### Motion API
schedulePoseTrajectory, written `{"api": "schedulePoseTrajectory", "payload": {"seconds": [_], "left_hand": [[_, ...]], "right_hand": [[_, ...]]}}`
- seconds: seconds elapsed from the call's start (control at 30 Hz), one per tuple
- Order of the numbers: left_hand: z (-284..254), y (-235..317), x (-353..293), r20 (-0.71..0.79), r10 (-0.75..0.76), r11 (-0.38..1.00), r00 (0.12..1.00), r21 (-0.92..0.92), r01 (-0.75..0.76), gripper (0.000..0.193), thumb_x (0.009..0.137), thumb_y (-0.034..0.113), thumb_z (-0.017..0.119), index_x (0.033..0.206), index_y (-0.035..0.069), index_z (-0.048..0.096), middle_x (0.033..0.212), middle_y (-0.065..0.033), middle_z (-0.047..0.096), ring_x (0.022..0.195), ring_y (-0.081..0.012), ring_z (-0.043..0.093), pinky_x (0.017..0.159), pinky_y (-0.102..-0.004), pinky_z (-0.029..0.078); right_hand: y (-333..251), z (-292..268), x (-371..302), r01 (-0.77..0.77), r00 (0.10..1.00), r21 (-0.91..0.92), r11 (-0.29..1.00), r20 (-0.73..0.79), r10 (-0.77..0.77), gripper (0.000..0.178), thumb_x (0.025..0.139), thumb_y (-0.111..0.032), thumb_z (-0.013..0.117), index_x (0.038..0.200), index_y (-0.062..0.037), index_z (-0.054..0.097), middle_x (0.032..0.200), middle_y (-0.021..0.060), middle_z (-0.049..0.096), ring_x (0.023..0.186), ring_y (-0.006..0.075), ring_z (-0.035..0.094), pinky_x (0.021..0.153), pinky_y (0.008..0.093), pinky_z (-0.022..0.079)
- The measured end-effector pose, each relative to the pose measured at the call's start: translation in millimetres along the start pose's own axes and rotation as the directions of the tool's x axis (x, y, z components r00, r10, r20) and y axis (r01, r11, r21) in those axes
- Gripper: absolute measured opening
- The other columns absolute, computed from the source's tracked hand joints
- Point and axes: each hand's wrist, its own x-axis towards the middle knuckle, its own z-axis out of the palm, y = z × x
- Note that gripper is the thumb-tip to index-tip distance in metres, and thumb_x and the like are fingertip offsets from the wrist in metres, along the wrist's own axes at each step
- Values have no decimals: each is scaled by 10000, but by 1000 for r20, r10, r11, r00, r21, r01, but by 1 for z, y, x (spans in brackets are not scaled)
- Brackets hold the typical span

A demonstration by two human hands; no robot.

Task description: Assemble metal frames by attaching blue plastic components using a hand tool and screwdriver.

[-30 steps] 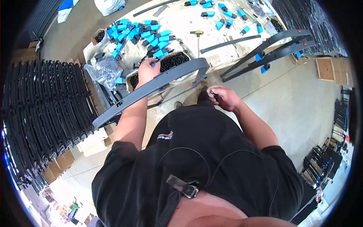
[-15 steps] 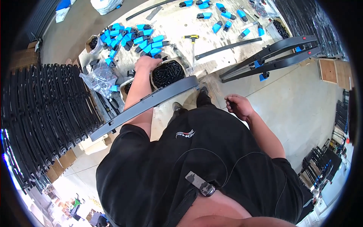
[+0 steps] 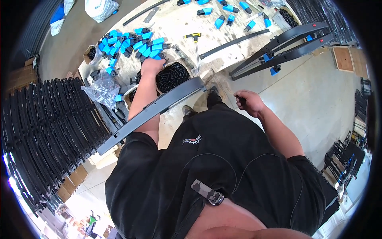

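Blue-and-black parts (image 3: 130,41) loosely heaped beside left hand (image 3: 151,66); small dark piece (image 3: 240,100), mostly hidden, in right hand (image 3: 252,104).

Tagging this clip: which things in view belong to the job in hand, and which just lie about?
Job in hand, apparently:
left hand, at the blue-and-black parts
small black pieces
curved dark bar
right hand, gripping something dark

Lying about:
T-handle tool
clear plastic bag
white sack

A black short-sleeved shirt (image 3: 223,135) with 1 white-and-red chest mark (image 3: 192,140), thin cable (image 3: 211,154), patterned strap (image 3: 204,191); shoes (image 3: 188,110) seem dark.
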Motion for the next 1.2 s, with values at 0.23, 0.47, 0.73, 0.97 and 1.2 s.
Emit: {"api": "schedulePoseTrajectory", "payload": {"seconds": [0.23,0.47,0.73,0.97,1.2], "left_hand": [[-4,5,-4,-35,169,983,985,74,-166,618,753,495,690,1175,46,736,1285,-171,684,1172,-346,653,1023,-406,510],[5,-12,9,-96,277,959,956,-38,-282,734,768,484,757,1301,-10,652,1268,-230,680,1172,-343,659,1010,-406,513],[-17,-45,-46,-376,251,838,892,-378,-395,733,774,459,830,1284,-32,642,1142,-236,718,1057,-341,700,917,-403,539],[-45,-138,-160,-484,235,817,843,-371,-441,562,813,389,841,1166,-23,693,940,-184,742,864,-256,717,799,-380,552],[-13,-193,-179,-272,-48,150,961,-953,-262,292,962,316,719,1049,40,678,807,-35,642,684,-129,580,627,-255,451]], "right_hand": [[19,7,-16,-7,994,30,1000,-108,10,162,1004,-163,547,1059,-31,622,807,31,570,692,153,543,622,300,460],[28,20,-34,44,988,38,998,-152,-38,165,1003,-162,533,1038,-28,624,804,32,564,693,155,531,619,300,446],[37,38,-48,76,983,34,997,-169,-69,169,1015,-174,519,1051,-30,601,819,30,551,712,155,523,648,304,440],[55,48,-19,62,992,106,992,-119,-49,160,1008,-178,540,1033,-33,602,795,24,544,704,158,522,642,305,438],[58,94,-4,92,992,9,996,84,-92,187,1000,-212,495,1050,-70,606,799,12,541,713,164,518,671,307,432]]}}
